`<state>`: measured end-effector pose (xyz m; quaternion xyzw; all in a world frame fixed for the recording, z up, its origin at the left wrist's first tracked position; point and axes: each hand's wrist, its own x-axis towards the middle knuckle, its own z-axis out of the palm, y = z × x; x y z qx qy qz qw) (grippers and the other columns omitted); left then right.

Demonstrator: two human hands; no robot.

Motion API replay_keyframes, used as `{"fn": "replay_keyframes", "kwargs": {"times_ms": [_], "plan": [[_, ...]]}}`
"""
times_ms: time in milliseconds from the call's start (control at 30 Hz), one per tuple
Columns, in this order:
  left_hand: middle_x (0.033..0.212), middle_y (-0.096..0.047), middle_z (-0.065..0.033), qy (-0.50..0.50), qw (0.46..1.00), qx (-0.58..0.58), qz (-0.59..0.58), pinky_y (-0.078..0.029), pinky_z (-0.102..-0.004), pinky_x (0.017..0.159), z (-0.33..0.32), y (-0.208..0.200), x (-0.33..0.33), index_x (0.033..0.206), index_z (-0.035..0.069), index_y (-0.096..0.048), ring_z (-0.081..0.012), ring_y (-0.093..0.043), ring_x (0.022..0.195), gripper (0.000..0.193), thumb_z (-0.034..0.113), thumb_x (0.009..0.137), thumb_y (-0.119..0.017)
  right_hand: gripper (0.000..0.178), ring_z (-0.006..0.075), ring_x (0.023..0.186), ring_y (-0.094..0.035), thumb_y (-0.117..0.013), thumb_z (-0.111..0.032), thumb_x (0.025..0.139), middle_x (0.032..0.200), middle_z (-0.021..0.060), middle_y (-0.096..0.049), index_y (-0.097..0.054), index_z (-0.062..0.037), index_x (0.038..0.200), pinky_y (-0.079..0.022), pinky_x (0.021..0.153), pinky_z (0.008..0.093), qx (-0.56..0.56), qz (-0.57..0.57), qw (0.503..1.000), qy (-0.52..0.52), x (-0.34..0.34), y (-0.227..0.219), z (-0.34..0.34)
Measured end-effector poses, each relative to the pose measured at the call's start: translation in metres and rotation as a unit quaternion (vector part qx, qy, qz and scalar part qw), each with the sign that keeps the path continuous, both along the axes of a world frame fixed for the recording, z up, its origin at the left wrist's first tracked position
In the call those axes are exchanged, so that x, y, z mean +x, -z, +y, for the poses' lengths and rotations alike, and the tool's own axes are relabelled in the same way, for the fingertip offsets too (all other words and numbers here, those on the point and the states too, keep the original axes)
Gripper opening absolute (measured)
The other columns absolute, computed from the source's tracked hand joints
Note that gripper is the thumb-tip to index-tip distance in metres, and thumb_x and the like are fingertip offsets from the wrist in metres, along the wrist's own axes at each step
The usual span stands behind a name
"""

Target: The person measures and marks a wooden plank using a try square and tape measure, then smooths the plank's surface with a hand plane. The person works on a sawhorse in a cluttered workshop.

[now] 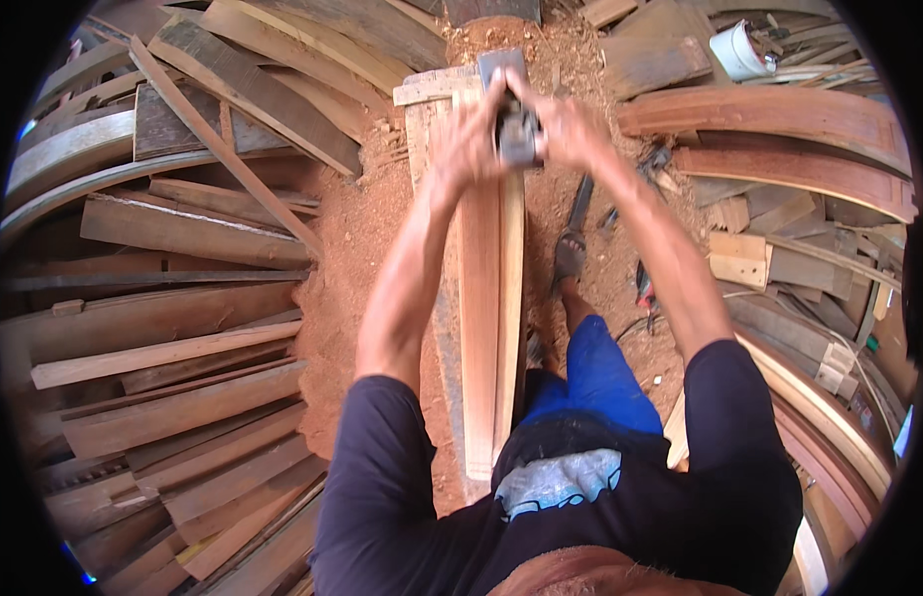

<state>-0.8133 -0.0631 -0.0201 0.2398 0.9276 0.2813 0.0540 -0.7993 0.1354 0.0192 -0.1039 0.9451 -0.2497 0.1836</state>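
Observation:
Both my arms stretch forward to a grey metal hand plane [521, 145] at the far end of a long reddish wooden board [480, 298]. My left hand [466, 134] grips the plane's left side, and my right hand [572, 131] grips its right side. The index fingers point forward and come together over the front of the plane. Its handles are mostly covered by my hands. Under the plane, the board lies lengthwise on a narrow wooden bench, with a paler strip [511, 298] along its right side. A short crosspiece [431, 89] sits at the bench's far left.
Stacked planks [183, 328] fill the left side. Wood shavings [357, 258] cover the floor around the bench. Curved reddish boards [769, 114], offcuts [739, 258] and a white bucket [741, 52] lie on the right. A red-and-black tool with a cord [644, 286] rests near my right foot.

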Motion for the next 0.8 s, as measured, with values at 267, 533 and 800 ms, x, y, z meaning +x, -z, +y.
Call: {"fn": "replay_keyframes", "kwargs": {"times_ms": [267,533,800], "plan": [[0.096,-0.077,-0.0198,0.031,0.996,-0.044,-0.073,-0.058,-0.0375,0.076,-0.028,0.013,0.143,0.157,0.004,-0.045,-0.0267,-0.073,0.078,0.106,0.061,0.073,-0.076,0.106,0.0264,0.074,-0.075,-0.077,-0.011,0.077,0.094,0.0162,-0.076,-0.025,-0.0329,0.167,-0.06,0.058,0.0381,-0.048,-0.056,0.997,0.014,0.122,-0.003,-0.016],[0.124,-0.068,-0.0198,-0.029,0.985,-0.127,0.115,-0.045,-0.05,0.103,0.016,-0.082,-0.061,0.158,0.008,-0.045,-0.035,-0.062,0.116,0.099,0.074,0.087,-0.064,0.071,0.0308,0.13,-0.063,-0.07,-0.046,0.099,0.144,0.0195,-0.063,-0.047,-0.0116,0.156,-0.056,0.103,0.0467,-0.206,-0.092,0.972,0.06,-0.056,0.018,0.044],[0.138,-0.047,-0.0287,-0.35,0.9,-0.233,-0.115,-0.032,-0.0593,0.111,-0.056,-0.063,0.356,0.165,-0.001,-0.01,-0.0438,-0.043,0.133,0.134,0.065,0.074,-0.083,0.046,0.0082,0.038,-0.038,-0.056,-0.059,0.104,0.056,-0.0055,-0.047,-0.062,-0.0143,0.095,-0.029,0.034,0.0265,-0.361,-0.316,0.755,0.447,0.246,0.094,0.16]]}}
